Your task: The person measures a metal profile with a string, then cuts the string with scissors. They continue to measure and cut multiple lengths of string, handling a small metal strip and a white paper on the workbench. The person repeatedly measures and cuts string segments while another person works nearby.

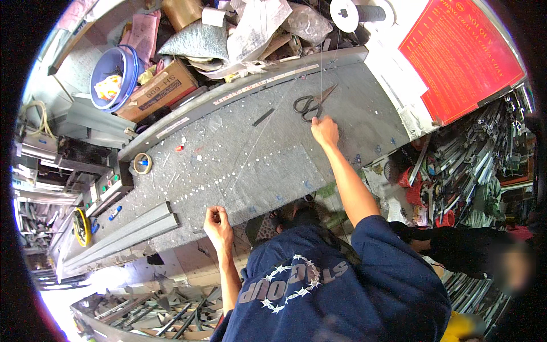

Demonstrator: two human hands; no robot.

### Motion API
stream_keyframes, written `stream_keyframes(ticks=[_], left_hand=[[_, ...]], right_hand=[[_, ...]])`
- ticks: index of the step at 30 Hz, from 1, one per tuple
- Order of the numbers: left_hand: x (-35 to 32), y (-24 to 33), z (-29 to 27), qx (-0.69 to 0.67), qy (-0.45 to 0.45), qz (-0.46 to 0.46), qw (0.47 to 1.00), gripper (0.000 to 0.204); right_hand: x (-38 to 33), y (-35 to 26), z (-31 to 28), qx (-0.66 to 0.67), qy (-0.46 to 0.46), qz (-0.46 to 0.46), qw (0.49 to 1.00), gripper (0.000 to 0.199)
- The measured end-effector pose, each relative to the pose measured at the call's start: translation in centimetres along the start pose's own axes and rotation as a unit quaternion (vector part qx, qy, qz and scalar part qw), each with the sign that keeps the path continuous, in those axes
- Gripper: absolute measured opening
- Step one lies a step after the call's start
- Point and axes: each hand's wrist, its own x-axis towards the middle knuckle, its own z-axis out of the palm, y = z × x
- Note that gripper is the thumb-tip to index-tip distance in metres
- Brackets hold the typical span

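My left hand [219, 227] is above the near edge of the grey workbench [279, 176], thumb and fingertips pinched together. Whatever lies between them is too small to make out. Across the bench, my right hand [326, 132] has its fingers curled at the lower handle loop of the dark scissors [309, 106], whose blades point to the far right. A thin pale thread [250, 154] runs slantwise over the bench between the hands. Left of the scissors lies a short dark strip [263, 117].
Metal channel bars [122, 236] lie at the bench's left end, near a tape roll [142, 163]. Along the back ledge stand a blue bucket [117, 77], a cardboard box [159, 91] and a thread spool [359, 13]. A red sign [464, 60] is at right; another person [456, 242] is at far right.
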Motion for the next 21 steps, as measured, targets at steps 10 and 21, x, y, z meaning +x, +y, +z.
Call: stream_keyframes(ticks=[10, 21], left_hand=[[-0.4, -0.4, 0.0, -0.015, 0.032, -0.013, 0.999, 0.016], [-0.4, -1.4, 0.8, 0.032, -0.020, 0.023, 0.999, 0.014]], right_hand=[[4.1, 0.5, -2.8, 0.076, -0.117, 0.084, 0.987, 0.054], [6.1, 0.9, -7.3, 0.513, -0.148, 0.139, 0.834, 0.014]])
